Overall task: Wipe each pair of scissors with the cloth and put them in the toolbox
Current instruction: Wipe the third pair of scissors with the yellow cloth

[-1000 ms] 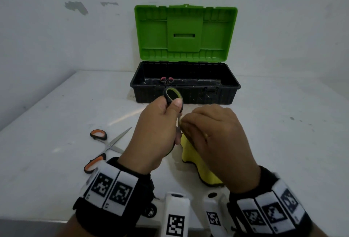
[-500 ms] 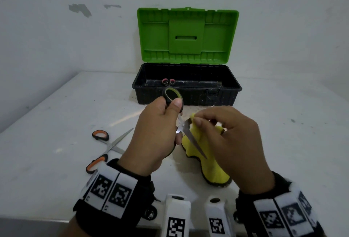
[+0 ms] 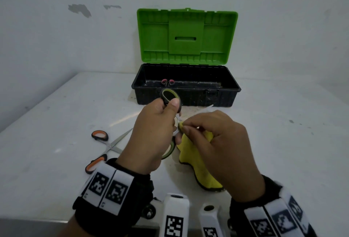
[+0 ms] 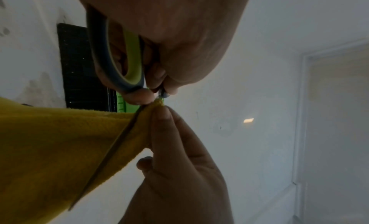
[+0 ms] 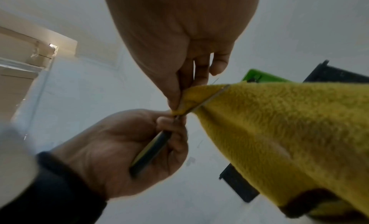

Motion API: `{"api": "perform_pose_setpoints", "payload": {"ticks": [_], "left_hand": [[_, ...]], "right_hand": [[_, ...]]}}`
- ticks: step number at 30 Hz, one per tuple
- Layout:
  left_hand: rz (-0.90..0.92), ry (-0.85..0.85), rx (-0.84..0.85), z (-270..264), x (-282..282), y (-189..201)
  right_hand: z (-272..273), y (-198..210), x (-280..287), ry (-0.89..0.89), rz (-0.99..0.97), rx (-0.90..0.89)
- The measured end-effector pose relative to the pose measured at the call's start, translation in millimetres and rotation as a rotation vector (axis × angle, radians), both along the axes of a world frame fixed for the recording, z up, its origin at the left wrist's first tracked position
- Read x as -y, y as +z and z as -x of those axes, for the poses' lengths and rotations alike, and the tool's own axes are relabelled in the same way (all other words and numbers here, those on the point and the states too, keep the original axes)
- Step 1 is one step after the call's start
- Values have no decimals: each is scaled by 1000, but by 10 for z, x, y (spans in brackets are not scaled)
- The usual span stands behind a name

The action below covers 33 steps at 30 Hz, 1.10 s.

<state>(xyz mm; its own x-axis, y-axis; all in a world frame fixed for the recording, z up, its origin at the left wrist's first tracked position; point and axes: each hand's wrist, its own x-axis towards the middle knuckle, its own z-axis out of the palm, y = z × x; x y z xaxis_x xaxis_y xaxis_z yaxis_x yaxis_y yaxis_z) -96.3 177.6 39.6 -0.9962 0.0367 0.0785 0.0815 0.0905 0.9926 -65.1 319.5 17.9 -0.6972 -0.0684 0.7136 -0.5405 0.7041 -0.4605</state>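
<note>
My left hand [image 3: 170,117] grips the green-and-black handles of a pair of scissors [image 3: 169,96] above the table, in front of the toolbox. My right hand [image 3: 186,126] pinches a fold of the yellow cloth [image 3: 190,157] round a blade close to the pivot, right beside the left thumb. The blade tip [image 3: 211,106] pokes out past the right knuckles. In the left wrist view the blade [image 4: 111,153] lies along the cloth [image 4: 60,140]. The right wrist view shows the cloth [image 5: 279,124] draped over the blade [image 5: 207,99].
The black toolbox [image 3: 234,89] stands open at the back with its green lid [image 3: 186,34] upright; pink-handled scissors [image 3: 167,82] lie inside. Orange-handled scissors [image 3: 105,146] lie open on the white table [image 3: 283,142] to the left of my left wrist.
Half a second ago the right hand and cloth were further out along the bared blade. Now it pinches the cloth at the blade's base beside the left thumb. The left hand keeps its hold.
</note>
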Motion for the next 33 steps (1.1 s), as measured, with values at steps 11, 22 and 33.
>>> {"api": "perform_pose_setpoints", "payload": {"ticks": [11,22,33], "left_hand": [[182,39,-194,-34,5,-5],[156,30,-138,-43,-12,-19],[67,31,-77,-109,-60,-31]], "right_hand": [[61,-23,-37,55,-215,-123],[18,-1,-234,-22,-185,-103],[-7,9,-124,-61,-113,-69]]}}
